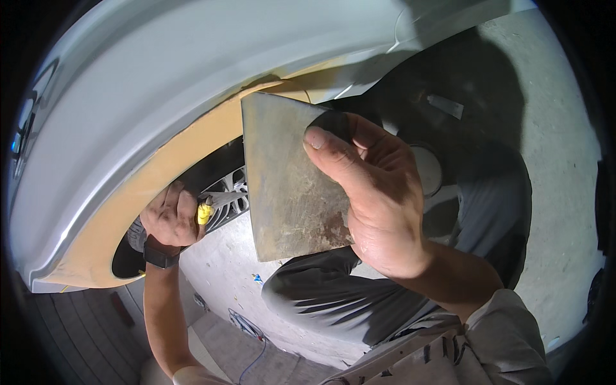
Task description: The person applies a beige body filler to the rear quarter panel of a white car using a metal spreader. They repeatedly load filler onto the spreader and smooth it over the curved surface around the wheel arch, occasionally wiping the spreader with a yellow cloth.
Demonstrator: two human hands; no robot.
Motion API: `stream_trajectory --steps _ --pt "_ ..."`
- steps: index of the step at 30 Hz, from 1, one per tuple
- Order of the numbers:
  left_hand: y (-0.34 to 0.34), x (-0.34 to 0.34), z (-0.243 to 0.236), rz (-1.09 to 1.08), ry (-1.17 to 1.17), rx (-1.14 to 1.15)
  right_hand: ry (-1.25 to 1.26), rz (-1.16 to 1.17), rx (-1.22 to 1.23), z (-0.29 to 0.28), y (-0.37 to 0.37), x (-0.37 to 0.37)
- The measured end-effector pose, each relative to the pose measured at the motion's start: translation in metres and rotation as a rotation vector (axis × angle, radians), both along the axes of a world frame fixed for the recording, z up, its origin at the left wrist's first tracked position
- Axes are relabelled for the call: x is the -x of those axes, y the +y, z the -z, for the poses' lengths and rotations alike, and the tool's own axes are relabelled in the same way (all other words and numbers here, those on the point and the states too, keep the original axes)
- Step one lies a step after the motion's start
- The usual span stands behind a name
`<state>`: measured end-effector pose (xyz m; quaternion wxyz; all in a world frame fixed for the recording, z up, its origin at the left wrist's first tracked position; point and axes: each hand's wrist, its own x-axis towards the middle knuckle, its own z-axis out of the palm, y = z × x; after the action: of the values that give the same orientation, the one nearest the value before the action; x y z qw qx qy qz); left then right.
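Observation:
My right hand [385,192] holds up a flat, four-sided board [282,179], its thumb pressed on the face and the other fingers behind. Grey, tan and brown smears cover the board. Beside the wheel arch, my left hand [169,215] is closed round the yellow handle of a putty knife [205,213]. The knife's pale blade points right toward the board and stays apart from it, as far as I can tell. Behind both hands curves a silver car body [128,109], with tan filler [154,176] along its wheel arch.
A spoked wheel [239,192] sits inside the arch. On the concrete floor [552,147] lie a white tube [445,106] and a round pale lid or tin [427,170], partly behind my right hand. A blue cable [255,359] runs along the floor below. My bent leg [327,292] is beneath the board.

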<state>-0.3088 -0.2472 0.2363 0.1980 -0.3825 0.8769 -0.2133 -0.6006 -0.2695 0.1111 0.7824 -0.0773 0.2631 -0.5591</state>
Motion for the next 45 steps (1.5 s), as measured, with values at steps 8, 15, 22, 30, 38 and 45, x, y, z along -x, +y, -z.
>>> stream_trajectory --steps 8,15,22,30,38,45 --pt "-0.008 0.007 -0.001 0.031 0.064 -0.014 -0.074 -0.096 0.038 -0.009 0.004 -0.007" --pt "-0.008 0.005 0.002 0.021 0.070 0.015 -0.108 -0.112 0.110 -0.037 0.004 -0.018" --pt "-0.002 -0.018 -0.003 -0.135 0.314 -0.065 0.000 -0.122 0.354 -0.048 0.020 -0.017" --pt "0.007 -0.018 0.000 -0.083 -0.039 -0.060 -0.056 0.118 -0.088 0.042 0.002 0.016" --pt "0.007 -0.023 -0.002 -0.120 -0.046 -0.100 -0.020 0.165 -0.110 0.071 -0.017 0.021" --pt "0.013 -0.030 -0.002 -0.070 -0.033 -0.071 0.005 0.091 -0.094 0.065 -0.016 0.015"
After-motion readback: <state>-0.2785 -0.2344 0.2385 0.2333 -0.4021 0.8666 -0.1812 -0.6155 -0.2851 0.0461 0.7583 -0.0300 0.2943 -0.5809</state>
